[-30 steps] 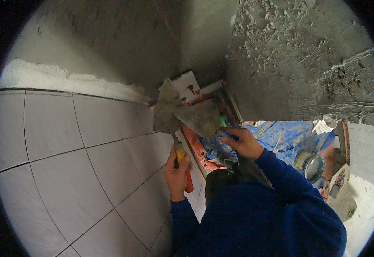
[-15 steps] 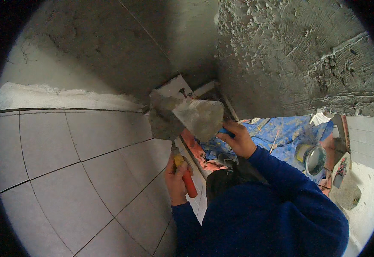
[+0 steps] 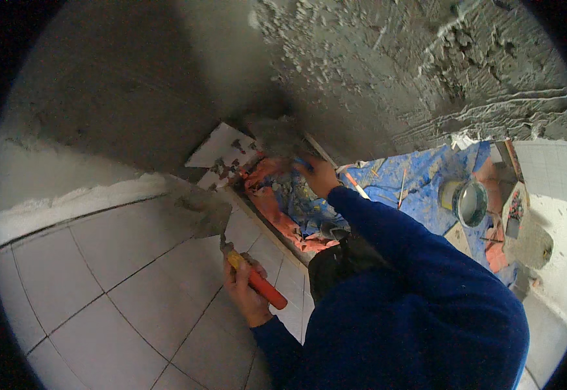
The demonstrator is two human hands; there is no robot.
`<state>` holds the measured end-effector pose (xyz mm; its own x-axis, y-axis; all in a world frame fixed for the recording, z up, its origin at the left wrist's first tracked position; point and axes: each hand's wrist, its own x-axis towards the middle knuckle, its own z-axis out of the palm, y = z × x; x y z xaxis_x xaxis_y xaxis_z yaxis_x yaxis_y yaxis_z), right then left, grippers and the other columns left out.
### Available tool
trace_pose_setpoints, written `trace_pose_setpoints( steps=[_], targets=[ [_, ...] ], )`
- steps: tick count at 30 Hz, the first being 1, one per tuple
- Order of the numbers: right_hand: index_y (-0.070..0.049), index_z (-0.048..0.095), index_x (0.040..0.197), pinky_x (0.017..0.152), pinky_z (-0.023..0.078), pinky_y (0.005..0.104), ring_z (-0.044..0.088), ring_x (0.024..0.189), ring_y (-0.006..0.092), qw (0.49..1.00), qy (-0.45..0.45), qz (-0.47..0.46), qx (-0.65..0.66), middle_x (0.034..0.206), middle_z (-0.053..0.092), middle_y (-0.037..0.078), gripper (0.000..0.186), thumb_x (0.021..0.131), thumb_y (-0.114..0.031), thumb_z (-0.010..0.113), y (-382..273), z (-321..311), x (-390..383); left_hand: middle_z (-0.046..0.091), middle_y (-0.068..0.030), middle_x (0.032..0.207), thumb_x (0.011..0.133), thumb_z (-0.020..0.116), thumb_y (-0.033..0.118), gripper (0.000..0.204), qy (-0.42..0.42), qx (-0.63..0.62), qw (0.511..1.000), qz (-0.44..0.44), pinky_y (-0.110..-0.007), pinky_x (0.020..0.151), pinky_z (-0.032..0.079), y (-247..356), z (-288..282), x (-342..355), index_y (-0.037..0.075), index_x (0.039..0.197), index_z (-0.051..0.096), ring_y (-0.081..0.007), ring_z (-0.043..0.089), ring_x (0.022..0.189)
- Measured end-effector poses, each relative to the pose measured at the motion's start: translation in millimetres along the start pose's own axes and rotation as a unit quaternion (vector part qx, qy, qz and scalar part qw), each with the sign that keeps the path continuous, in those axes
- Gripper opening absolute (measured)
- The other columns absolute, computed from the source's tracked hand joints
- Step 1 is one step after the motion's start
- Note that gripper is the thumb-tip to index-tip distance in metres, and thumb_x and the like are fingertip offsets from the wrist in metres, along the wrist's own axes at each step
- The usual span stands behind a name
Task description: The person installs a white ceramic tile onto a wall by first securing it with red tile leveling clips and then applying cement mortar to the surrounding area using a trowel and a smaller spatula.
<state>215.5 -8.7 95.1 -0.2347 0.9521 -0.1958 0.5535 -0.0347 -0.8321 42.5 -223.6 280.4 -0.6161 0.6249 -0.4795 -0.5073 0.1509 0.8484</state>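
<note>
1. The left hand (image 3: 247,294) is gripping the left trowel (image 3: 206,213), its fingers wrapping around the yellow-and-red handle (image 3: 265,286).
2. The left trowel's long axis is running aslant: the handle's red end is pointing near and right, while the grey blade is pointing far and left, beyond the hand. The blade is hanging in front of the pale wall tiles (image 3: 141,268); I cannot tell whether it is touching them.
3. The right hand (image 3: 320,179) is holding the right trowel (image 3: 281,138) by a blue handle (image 3: 305,162), which the fingers are partly hiding. Its blurred grey blade is extending far and left, toward the dark corner beside the rough grey wall (image 3: 368,78); contact is unclear.
4. The 2 blades are staying apart, with a white panel (image 3: 213,147) showing between them on the far side. The right hand is reaching farther out and is sitting nearer the corner; the left hand is sitting nearer the tiles.
5. To the right, a blue sheet (image 3: 387,174) is covering the ground, and a bucket (image 3: 470,203) is standing there.
</note>
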Motion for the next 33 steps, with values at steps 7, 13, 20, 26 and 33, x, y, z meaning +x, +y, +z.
trace_pose_setpoints(
  steps=[7,13,20,26,33],
  targets=[
    [-0.007,0.067,0.127,0.09,0.052,0.0509,0.066,0.106,0.0452,0.991,-0.054,0.029,-0.121,0.116,0.069,0.026,0.055,0.097,-0.052,0.058,38.4,50.2,29.9,0.063,-0.0088,0.097,0.094,0.067,0.014,0.04,0.005,0.039,0.999,0.004,-0.027,0.058,0.047,-5.5,1.0,-2.5,0.002,0.13,0.055,-0.014,0.057,0.069],
    [-0.009,0.065,0.128,0.086,0.054,0.0537,0.068,0.1,0.0448,0.982,-0.018,-0.025,-0.185,0.114,0.069,0.027,0.057,0.097,-0.056,0.054,39.9,56.1,40.0,0.063,-0.0088,0.097,0.094,0.069,0.016,0.046,0.018,0.052,0.998,-0.006,-0.027,0.058,0.047,-4.9,4.3,-5.5,0.002,0.135,0.055,-0.0144,0.058,0.07],
    [-0.003,0.07,0.115,0.088,0.057,0.0512,0.068,0.109,0.04,0.971,-0.103,0.033,-0.213,0.116,0.07,0.022,0.041,0.091,-0.036,0.061,0.2,15.3,41.5,0.062,-0.0084,0.098,0.093,0.069,0.017,0.051,-0.001,0.061,0.998,0.011,-0.027,0.059,0.047,-2.0,9.7,-6.0,0.002,0.139,0.053,-0.0145,0.058,0.07],
    [-0.01,0.067,0.122,0.079,0.057,0.0526,0.071,0.097,0.0401,0.956,-0.039,-0.047,-0.288,0.107,0.07,0.024,0.037,0.097,-0.036,0.057,-20.2,8.0,38.7,0.062,-0.0084,0.099,0.093,0.068,0.016,0.051,-0.018,0.069,0.997,-0.003,-0.027,0.059,0.047,-2.8,6.6,-4.9,0.001,0.14,0.052,-0.0139,0.058,0.071],
    [-0.002,0.075,0.104,0.076,0.058,0.0505,0.073,0.095,0.0376,0.941,-0.041,-0.072,-0.327,0.105,0.074,0.02,0.026,0.087,-0.018,0.063,-84.1,-14.7,25.6,0.063,-0.0093,0.102,0.094,0.067,0.015,0.05,-0.006,0.079,0.997,0.003,-0.026,0.06,0.048,-1.6,8.0,-6.1,0.001,0.14,0.052,-0.0135,0.058,0.074]
  ],
)
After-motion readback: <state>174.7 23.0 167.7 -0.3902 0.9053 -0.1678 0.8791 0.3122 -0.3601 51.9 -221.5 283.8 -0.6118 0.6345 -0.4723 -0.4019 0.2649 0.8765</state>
